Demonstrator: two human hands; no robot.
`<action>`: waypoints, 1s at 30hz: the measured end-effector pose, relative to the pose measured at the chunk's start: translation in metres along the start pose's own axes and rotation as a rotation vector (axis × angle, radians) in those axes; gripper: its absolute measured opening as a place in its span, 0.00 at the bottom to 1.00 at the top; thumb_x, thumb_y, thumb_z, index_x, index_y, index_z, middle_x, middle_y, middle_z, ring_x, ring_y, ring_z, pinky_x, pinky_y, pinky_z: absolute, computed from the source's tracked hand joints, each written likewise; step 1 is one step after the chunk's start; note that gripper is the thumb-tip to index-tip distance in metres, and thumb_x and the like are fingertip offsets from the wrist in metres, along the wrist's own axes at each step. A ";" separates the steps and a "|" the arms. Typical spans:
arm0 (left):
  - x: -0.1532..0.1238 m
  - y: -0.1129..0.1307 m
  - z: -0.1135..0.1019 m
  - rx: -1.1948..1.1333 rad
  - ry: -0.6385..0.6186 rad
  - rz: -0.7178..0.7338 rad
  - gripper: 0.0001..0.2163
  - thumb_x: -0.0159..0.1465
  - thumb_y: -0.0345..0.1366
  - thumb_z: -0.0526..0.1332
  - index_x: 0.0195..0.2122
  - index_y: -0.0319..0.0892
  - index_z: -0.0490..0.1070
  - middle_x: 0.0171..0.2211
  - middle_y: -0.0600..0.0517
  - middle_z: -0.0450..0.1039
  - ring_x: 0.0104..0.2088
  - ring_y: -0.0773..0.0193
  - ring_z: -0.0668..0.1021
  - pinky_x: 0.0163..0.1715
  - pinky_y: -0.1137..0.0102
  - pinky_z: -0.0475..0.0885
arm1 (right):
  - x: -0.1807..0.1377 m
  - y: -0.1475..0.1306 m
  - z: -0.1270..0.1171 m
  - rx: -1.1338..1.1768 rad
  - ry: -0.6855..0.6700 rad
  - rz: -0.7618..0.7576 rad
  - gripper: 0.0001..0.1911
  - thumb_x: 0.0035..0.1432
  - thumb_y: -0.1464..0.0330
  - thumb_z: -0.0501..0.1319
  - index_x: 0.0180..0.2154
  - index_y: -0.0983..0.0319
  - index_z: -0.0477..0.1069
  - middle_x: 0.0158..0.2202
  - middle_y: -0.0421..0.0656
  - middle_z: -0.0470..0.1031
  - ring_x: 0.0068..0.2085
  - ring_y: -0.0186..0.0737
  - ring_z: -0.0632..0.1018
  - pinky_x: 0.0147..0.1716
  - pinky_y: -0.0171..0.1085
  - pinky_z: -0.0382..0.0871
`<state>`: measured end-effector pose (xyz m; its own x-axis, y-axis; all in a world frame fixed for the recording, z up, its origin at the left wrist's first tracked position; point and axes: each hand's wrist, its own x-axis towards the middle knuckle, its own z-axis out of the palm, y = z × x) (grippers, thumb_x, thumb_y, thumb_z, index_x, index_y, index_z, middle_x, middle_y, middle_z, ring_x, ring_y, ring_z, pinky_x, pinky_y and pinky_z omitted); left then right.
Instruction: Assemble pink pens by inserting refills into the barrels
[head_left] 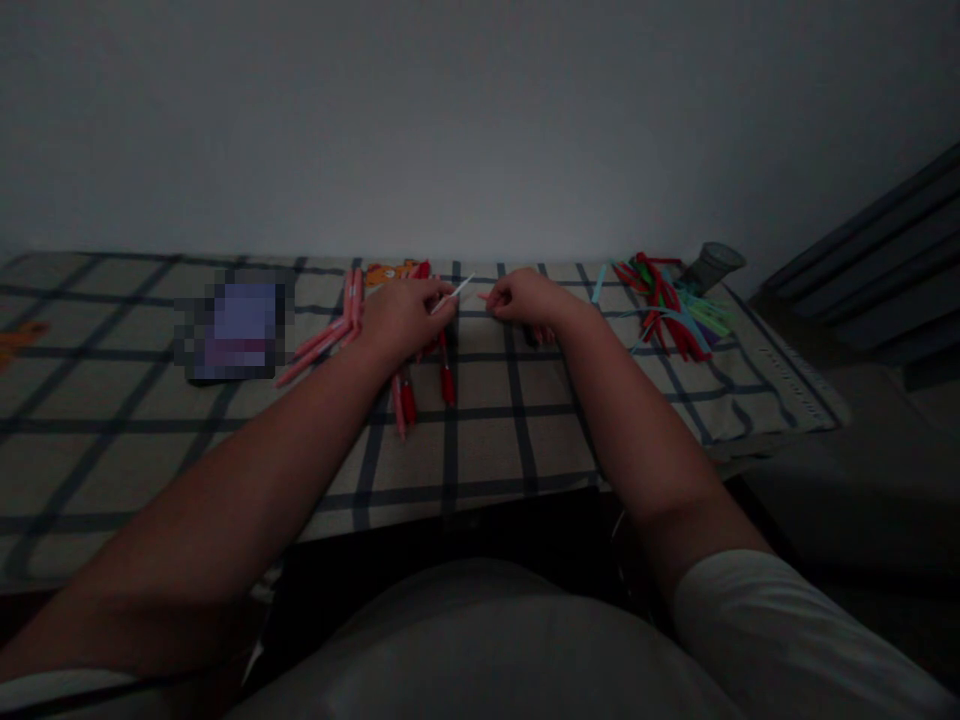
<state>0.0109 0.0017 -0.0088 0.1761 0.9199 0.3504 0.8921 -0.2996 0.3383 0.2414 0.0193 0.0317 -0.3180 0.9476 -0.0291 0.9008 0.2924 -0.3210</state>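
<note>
My left hand [401, 312] is closed in a pinch on a thin white stick [463, 284], which slants up to the right from the fingertips. Opposite it, my right hand [523, 297] is pinched too, with a small pinkish-red tip [483, 296] poking out from its fingers; the rest of that piece is hidden. A gap separates the two hands above the checked cloth. Below my left hand lie red pens [448, 383], partly covered by it. Pink tubes [319, 345], pen-like in shape, lie loosely to its left. Under my right wrist are more small pinkish pieces [541, 335], too dim to name.
A checked tablecloth [487, 450] covers the table, which meets a plain wall. On the left lies a blurred-out phone-like device [241, 325]. At the right are red, green and blue strips [664, 310] beside a grey cup [712, 265]. One light blue strip [599, 284] lies apart.
</note>
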 end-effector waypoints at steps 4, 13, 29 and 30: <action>-0.001 0.002 -0.002 -0.002 -0.016 -0.018 0.19 0.75 0.48 0.64 0.60 0.52 0.89 0.46 0.47 0.90 0.47 0.48 0.86 0.45 0.60 0.74 | -0.007 -0.006 -0.005 -0.002 -0.079 0.059 0.13 0.72 0.71 0.65 0.49 0.63 0.90 0.34 0.47 0.86 0.25 0.40 0.80 0.31 0.40 0.69; -0.001 0.001 -0.002 0.018 -0.016 -0.002 0.19 0.76 0.47 0.64 0.62 0.52 0.88 0.49 0.46 0.90 0.50 0.47 0.87 0.46 0.59 0.75 | -0.004 -0.003 -0.003 -0.033 -0.097 0.053 0.13 0.72 0.71 0.64 0.46 0.62 0.89 0.35 0.47 0.87 0.23 0.36 0.77 0.29 0.40 0.65; -0.001 0.002 -0.003 0.041 -0.045 -0.010 0.19 0.75 0.46 0.64 0.58 0.49 0.90 0.49 0.45 0.91 0.48 0.47 0.87 0.43 0.62 0.74 | 0.021 0.012 0.011 0.268 0.159 -0.185 0.09 0.64 0.72 0.68 0.44 0.66 0.86 0.43 0.51 0.88 0.43 0.46 0.83 0.47 0.40 0.74; -0.001 0.002 -0.003 0.048 -0.046 -0.014 0.19 0.74 0.46 0.63 0.58 0.49 0.90 0.49 0.45 0.91 0.48 0.46 0.87 0.43 0.62 0.74 | 0.026 0.015 0.013 0.310 0.185 -0.210 0.09 0.63 0.70 0.69 0.43 0.65 0.86 0.43 0.50 0.87 0.43 0.46 0.82 0.47 0.41 0.74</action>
<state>0.0116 -0.0009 -0.0062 0.1814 0.9348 0.3055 0.9132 -0.2754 0.3003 0.2430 0.0465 0.0134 -0.4013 0.8869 0.2290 0.6812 0.4561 -0.5727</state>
